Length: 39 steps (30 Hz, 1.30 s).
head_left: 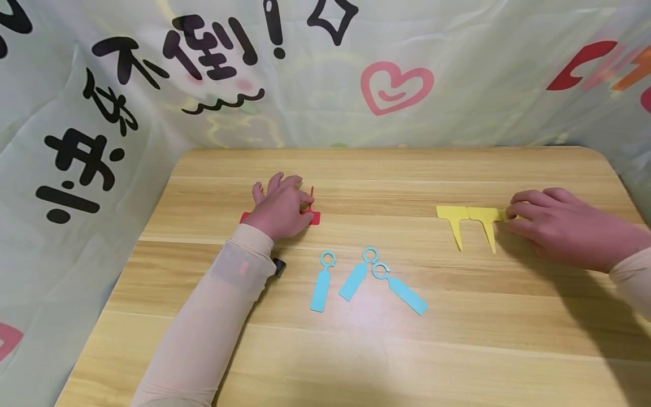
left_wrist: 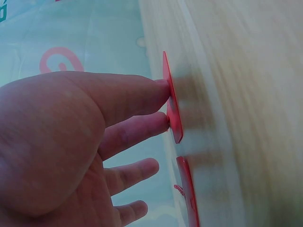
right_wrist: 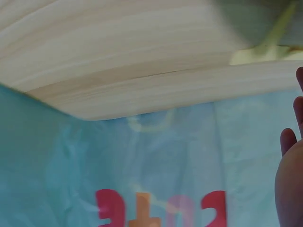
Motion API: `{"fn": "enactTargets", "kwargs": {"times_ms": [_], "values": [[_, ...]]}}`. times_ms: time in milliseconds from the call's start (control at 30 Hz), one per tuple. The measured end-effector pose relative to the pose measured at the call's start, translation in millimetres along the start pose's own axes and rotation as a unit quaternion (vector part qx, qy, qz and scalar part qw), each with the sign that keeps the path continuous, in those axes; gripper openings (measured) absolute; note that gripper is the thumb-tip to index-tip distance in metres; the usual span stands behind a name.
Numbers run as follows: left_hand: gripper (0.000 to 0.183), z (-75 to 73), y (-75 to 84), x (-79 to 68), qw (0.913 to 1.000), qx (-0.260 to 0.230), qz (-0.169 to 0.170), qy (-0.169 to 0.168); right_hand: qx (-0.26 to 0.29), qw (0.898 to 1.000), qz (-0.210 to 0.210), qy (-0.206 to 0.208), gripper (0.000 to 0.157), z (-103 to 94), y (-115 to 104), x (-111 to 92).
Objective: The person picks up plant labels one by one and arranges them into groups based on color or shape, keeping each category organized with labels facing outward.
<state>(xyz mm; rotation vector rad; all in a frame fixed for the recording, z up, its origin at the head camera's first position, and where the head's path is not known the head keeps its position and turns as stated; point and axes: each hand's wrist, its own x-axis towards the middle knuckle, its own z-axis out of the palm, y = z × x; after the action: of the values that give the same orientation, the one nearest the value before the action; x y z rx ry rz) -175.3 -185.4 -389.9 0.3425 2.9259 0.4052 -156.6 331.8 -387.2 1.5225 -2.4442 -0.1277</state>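
My left hand (head_left: pixel 280 208) is at the far left of the table over red T-shaped plant labels (head_left: pixel 315 218). In the left wrist view its thumb and index fingertips touch one red label (left_wrist: pixel 175 111), while the other fingers stretch out apart. Another red label (left_wrist: pixel 189 194) lies beside that one. My right hand (head_left: pixel 569 229) is at the right end of a row of yellow T-shaped plant labels (head_left: pixel 485 216). Its bent fingers overlap the row's end, and their tips are hidden; I cannot tell whether they pinch a label. The right wrist view catches a yellow label (right_wrist: pixel 260 54) near the fingers.
Three light-blue hanging tags with ring tops lie mid-table: one upright-pointing tag (head_left: pixel 320 291), a slanted tag (head_left: pixel 353 281) and another tag (head_left: pixel 408 295), the last two touching at their rings. A printed cloth (head_left: pixel 305 113) hangs behind the wooden table (head_left: pixel 356 362).
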Motion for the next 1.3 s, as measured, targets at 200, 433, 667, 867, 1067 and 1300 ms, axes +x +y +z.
{"fn": "enactTargets", "kwargs": {"times_ms": [200,433,667,867,1067,1300], "values": [[0.018,0.0,-0.2,-0.9,1.0000,-0.003,-0.002,-0.002,0.016,1.000,0.010,0.019,0.065,-4.4,-22,25],[0.023,-1.1,0.5,-1.9,1.0000,-0.003,-0.008,-0.003,0.035,0.999,0.017,0.026,0.060,-2.7,-56,56],[0.025,-0.9,0.2,-2.2,0.9999,-0.003,-0.012,-0.004,0.047,0.998,0.007,0.031,0.041,-0.3,-78,77],[0.024,-1.0,0.5,-1.5,0.9999,-0.005,-0.012,-0.005,0.063,0.998,0.011,0.018,0.028,2.3,-90,87],[0.022,-0.9,1.0,-1.4,0.9999,-0.007,-0.012,-0.004,0.069,0.997,0.021,0.027,0.024,4.0,-100,97],[0.022,-0.5,0.1,-2.0,0.9999,-0.007,-0.012,-0.002,0.075,0.995,0.038,0.058,0.043,6.5,-110,110]]}}
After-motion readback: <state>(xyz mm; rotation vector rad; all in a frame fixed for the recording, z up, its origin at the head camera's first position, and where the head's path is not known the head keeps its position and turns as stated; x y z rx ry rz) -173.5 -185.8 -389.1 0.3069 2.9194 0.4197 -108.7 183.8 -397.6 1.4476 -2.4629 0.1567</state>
